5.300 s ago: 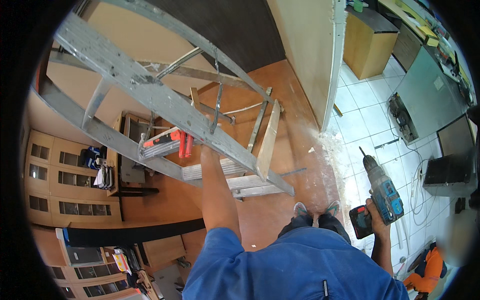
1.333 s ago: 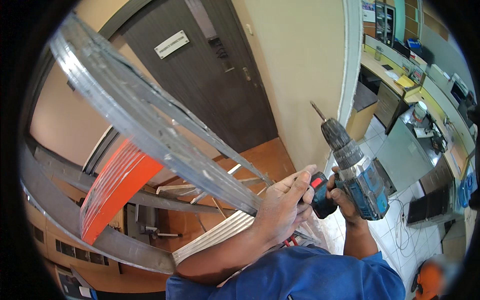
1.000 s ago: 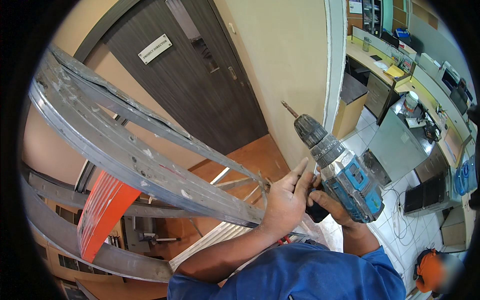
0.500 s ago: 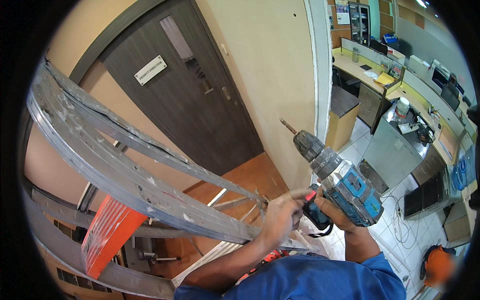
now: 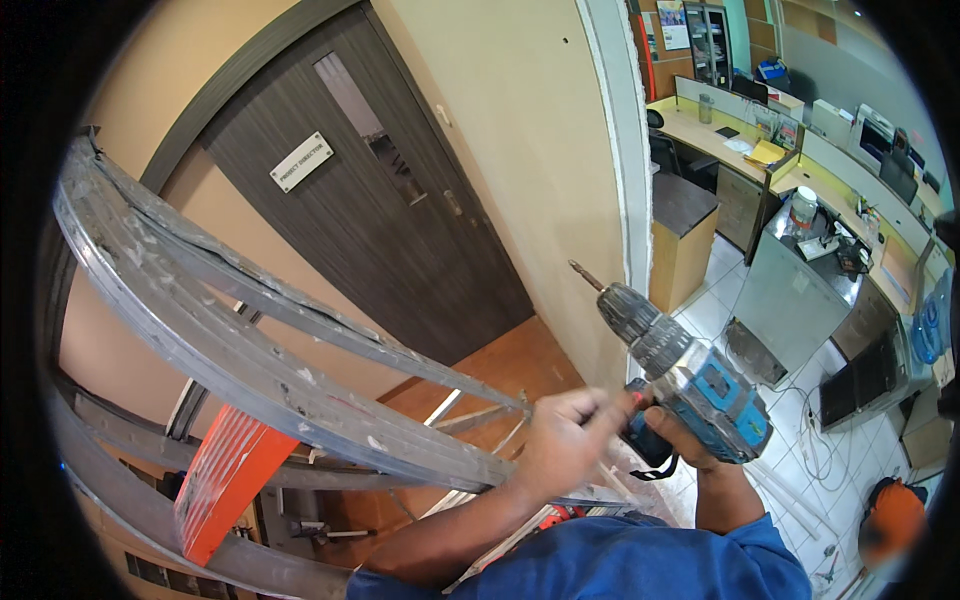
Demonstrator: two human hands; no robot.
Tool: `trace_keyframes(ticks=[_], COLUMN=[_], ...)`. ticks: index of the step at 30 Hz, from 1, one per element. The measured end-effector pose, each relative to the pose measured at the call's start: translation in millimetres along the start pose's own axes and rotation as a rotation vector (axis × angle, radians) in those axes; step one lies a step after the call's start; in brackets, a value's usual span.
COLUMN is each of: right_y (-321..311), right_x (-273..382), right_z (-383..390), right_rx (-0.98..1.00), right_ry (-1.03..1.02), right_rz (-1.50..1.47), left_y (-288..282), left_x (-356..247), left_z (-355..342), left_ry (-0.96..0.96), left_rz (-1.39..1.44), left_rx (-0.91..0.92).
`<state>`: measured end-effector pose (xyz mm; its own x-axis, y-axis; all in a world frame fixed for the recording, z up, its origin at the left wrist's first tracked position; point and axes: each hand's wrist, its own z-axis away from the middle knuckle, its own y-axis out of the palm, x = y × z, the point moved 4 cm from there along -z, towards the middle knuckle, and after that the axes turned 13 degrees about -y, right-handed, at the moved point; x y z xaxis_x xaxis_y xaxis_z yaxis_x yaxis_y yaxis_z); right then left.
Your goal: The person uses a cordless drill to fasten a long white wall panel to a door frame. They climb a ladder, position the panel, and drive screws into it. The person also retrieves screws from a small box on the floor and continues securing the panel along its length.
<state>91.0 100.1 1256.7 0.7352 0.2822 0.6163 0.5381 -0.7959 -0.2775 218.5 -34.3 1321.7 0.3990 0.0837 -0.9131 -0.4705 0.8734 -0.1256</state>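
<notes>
A blue and grey cordless drill (image 5: 700,385) is in my right hand (image 5: 685,440), whose fingers are wrapped around its handle. The tool is tilted, and its black chuck (image 5: 630,315) and thin drill bit (image 5: 585,275) point up and to the left. A black strap (image 5: 655,470) hangs below the handle. My left hand (image 5: 565,430) is right beside the handle, its fingertips by a small red part there. Motion smears those fingers, so whether they touch or grip it is unclear.
A metal stepladder (image 5: 290,370) with an orange step (image 5: 235,480) stands close on my left. Behind it are a dark door (image 5: 400,220) and a beige wall (image 5: 510,160). Desks (image 5: 780,175), a grey cabinet (image 5: 790,290) and a cable (image 5: 815,440) on the tiled floor lie to the right.
The drill has shifted slightly right and down in view, with my right hand still around it. My left hand has moved a little beside the handle, its fingers blurred. The view has turned slightly.
</notes>
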Motion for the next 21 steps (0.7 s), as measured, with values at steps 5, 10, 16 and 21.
trace_keyframes(ticks=[5,10,16,21], right_y=[-1.7,2.4,-2.9,-8.3], right_x=[-2.0,-10.9,-16.1,-19.0], right_z=[19.4,34.9,35.8,37.0], right_rx=[0.011,0.160,0.140,0.183], right_ry=[0.177,0.266,0.131,0.168], right_rz=[-0.341,-0.236,-0.188,-0.130], left_y=[-16.5,-17.8,-14.6,-9.0], left_x=[-22.4,-34.7,-36.7,-40.2], left_z=[1.2,11.8,9.2,9.5], left_ry=[-0.008,0.021,0.046,0.071], left_rz=[0.912,1.010,0.983,0.920], left_rx=[0.023,0.102,0.099,0.108])
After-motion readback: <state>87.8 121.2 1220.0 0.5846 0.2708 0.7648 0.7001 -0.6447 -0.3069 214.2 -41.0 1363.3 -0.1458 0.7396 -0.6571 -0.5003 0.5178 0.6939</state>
